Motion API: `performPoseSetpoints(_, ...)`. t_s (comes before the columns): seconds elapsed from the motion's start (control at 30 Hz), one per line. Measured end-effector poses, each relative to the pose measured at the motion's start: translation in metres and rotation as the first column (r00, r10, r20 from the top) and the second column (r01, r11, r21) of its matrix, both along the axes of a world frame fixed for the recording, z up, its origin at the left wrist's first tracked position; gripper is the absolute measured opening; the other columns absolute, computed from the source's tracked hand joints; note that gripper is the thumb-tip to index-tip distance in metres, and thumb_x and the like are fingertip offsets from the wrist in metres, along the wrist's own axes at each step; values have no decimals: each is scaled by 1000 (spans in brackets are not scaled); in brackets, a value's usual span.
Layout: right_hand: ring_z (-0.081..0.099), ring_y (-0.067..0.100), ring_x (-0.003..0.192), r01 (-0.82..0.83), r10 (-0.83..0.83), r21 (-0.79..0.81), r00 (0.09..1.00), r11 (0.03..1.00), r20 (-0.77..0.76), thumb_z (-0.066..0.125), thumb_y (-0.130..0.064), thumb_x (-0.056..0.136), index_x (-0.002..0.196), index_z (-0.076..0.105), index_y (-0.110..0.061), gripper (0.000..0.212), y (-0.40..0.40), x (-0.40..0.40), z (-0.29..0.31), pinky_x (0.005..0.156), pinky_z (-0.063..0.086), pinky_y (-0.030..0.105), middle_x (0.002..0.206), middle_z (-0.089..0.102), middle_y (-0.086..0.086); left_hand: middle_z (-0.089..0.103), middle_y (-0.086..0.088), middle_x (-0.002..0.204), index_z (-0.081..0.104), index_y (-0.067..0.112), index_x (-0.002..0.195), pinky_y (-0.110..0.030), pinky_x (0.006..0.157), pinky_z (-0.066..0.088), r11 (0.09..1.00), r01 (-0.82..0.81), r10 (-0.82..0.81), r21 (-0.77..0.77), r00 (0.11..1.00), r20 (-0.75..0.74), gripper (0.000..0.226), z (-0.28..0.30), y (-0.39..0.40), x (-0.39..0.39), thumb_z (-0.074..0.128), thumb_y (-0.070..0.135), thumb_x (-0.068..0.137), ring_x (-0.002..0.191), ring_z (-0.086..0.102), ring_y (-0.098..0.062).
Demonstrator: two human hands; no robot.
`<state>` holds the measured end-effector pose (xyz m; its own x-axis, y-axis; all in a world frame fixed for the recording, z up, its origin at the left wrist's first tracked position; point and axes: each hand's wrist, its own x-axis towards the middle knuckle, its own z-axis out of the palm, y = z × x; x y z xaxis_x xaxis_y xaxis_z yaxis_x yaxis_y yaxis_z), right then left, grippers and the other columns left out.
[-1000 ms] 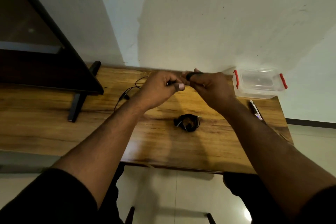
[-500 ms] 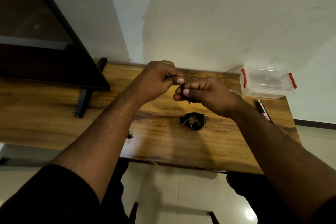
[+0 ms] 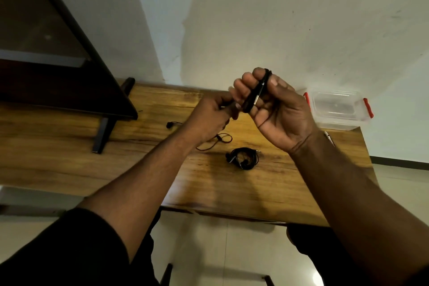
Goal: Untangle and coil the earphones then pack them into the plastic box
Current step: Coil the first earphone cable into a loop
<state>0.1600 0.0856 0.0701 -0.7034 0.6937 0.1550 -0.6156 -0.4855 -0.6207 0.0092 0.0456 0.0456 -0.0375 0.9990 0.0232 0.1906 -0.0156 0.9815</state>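
The earphone cable point(image 3: 256, 93) is thin, light and limp, so I judge it springs loose easily; it is best held across the wound loops, not by one strand. The right hand point(image 3: 276, 109) is raised, fingers curled around the black coil wound on them. The left hand point(image 3: 211, 116) pinches the free cable end just beside it. A second coiled pair point(image 3: 242, 158) lies on the worktop point(image 3: 69, 146), and the plastic box point(image 3: 336, 109) stands at the far right.

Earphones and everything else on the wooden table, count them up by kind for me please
Earphones: 2, coiled set on table, one being wound on right hand
Plastic box: 1
Pen: 1
Total: 4
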Motion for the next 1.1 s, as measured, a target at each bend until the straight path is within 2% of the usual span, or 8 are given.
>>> performPoseSetpoints(0.13, 63, 31, 112, 304, -301, 2, 945, 953, 128, 58, -10, 84, 104, 66, -1, 23, 4, -3, -12, 99, 49, 37, 105, 71, 16, 54, -3, 59, 69, 5, 82, -10, 45, 32, 1000, 0, 0, 7, 998, -69, 15, -3, 0, 6, 58, 7, 93, 42, 43, 3)
performPoseSetpoints(0.2, 63, 26, 112, 350, -426, 273, 850, 896, 309, 52, -4, 91, 108, 65, -1, 21, 5, -2, -14, 93, 51, 31, 105, 71, 13, 58, 0, 61, 71, 8, 83, -8, 49, 34, 1000, -10, 8, -9, 985, -171, 13, -6, 2, 4, 61, 11, 91, 48, 48, 4)
performPoseSetpoints(0.3, 66, 1, 82, 6, -675, 794, 530, 608, 513, 56, -4, 93, 94, 72, 0, 17, 3, 0, -22, 75, 47, 16, 83, 72, 6, 59, 6, 60, 68, 19, 72, -6, 49, 36, 998, 5, -24, -65, 958, -287, 20, -3, 3, -4, 62, 13, 90, 49, 51, 6)
performPoseSetpoints(0.4, 53, -7, 60, -279, -800, 892, 402, 357, 446, 59, -9, 91, 79, 71, -3, 18, 5, 2, -32, 55, 33, 8, 65, 61, -9, 65, -2, 64, 67, 21, 64, -19, 55, 41, 993, 35, -78, -113, 911, -405, 23, -1, 5, -16, 66, 19, 87, 56, 54, -2)
performPoseSetpoints(0.63, 54, 9, 57, -509, -660, 675, 248, 534, 710, 58, -11, 92, 85, 71, 1, 20, 12, 8, -26, 56, 43, 25, 66, 61, -2, 68, 6, 82, 72, 18, 83, -30, 73, 47, 993, 66, -106, -99, 866, -488, 6, 7, 7, -33, 70, 23, 85, 82, 64, -15)
performPoseSetpoints(0.73, 71, 22, 91, -347, -246, 381, 375, 857, 894, 56, -4, 93, 100, 70, 4, 18, 5, 5, -19, 79, 58, 38, 103, 72, 10, 55, 10, 76, 68, 14, 80, -29, 69, 44, 988, 135, -75, 77, 848, -525, 6, 5, 8, -33, 67, 12, 86, 77, 57, -12)
performPoseSetpoints(0.9, 68, 36, 97, -261, 209, -34, 685, 965, 698, 52, -5, 87, 105, 66, 6, 25, 1, 12, -3, 83, 57, 46, 105, 69, 24, 63, 10, 80, 70, 9, 87, -14, 73, 45, 978, 103, -59, 181, 971, -232, 5, 10, 6, -26, 66, 7, 86, 78, 59, 3)
performPoseSetpoints(1.1, 70, 27, 96, -70, 90, -102, 974, 992, 208, 46, -10, 85, 96, 74, -4, 31, -7, 1, 15, 79, 58, 39, 102, 73, 15, 62, 11, 57, 69, 22, 73, -22, 55, 42, 995, 19, -28, 94, 995, 97, 31, 11, 3, -11, 59, -5, 83, 56, 54, -7)
